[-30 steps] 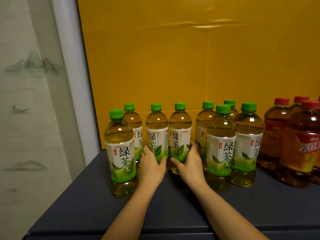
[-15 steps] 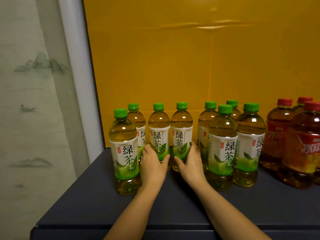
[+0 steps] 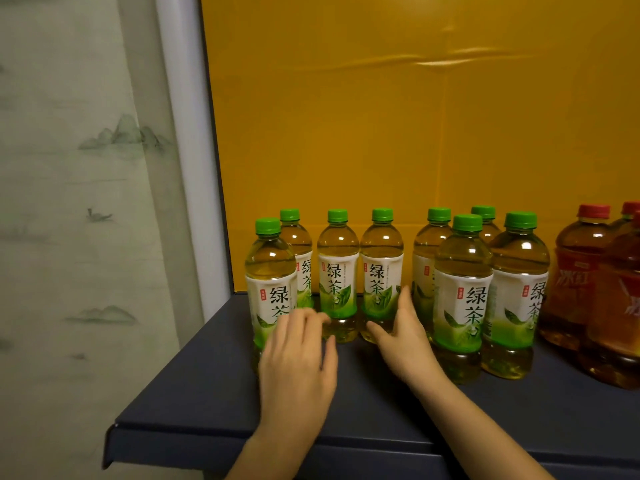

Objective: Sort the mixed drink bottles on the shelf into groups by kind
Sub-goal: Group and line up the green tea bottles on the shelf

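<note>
"Green-capped clear plastic bottles of pale tea: where do they stand?"

"Eight, upright, bunched on the left and middle of the dark blue-grey shelf; five along the back, three nearer the front edge."

"And the other kind?"

"Red-capped clear plastic bottles of brown tea stand at the right end, cut by the frame's edge; at least three show; no red cap stands among the green."

"So the sorting is finished?"

"Nearly, I judge; the two kinds are apart; what is left looks like evening out the green rows, since the back one has a gap."

"The hands?"

"The left hand hovers before the front-left bottle, its fingers loosely bent, holding nothing; the right hand is spread, fingers straight along the fourth back bottle's right flank, thumb by its base; whether it touches, I cannot tell."

"Contents?"

"Every bottle is capped and filled to the shoulder; behind them is a yellow panel; leftward hangs a pale curtain printed with hills."
</note>
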{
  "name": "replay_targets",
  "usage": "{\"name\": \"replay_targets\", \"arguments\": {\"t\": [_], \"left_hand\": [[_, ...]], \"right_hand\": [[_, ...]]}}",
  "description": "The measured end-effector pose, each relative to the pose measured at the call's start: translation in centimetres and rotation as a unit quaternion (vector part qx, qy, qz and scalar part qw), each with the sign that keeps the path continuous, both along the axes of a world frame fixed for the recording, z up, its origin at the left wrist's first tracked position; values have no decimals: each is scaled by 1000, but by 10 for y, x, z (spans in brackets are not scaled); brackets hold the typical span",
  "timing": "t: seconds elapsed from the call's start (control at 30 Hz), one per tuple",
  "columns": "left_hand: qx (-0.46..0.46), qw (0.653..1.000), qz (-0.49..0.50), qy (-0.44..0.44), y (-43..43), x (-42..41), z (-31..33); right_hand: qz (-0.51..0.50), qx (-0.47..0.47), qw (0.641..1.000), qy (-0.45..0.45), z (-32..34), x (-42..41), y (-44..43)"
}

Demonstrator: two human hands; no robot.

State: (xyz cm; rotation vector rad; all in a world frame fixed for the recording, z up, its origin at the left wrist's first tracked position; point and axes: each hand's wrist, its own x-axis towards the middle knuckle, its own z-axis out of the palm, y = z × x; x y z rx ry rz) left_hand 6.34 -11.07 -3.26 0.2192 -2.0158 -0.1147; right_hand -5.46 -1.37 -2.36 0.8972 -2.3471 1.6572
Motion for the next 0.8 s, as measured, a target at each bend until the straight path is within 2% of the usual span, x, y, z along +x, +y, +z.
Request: {"name": "replay_targets", "arguments": {"t": [0.07,0.13,0.27,0.33,0.5,0.63,0.8], "left_hand": [[12,996,37,85,-14,14,2],[95,987,66,112,-28,19,6],[284,958,17,-29,-48,10,10],[310,949,-25,-58,-57,5,7],[371,924,-84,-46,-93,20,9],[431,889,-146,-50,-123,37,10],[440,878,-183,-44,-132,44,11]], "right_hand": [[-6,-7,999,43,1,17,8],[-8,-39,994,99,4,36,9],[73,-42,990,115,15,51,-13],[97,-13,989,114,18,49,-31],[111,28,989,94,11,45,-73],[89,37,994,49,5,47,-100],[40,28,999,-1,6,53,-124]]}}
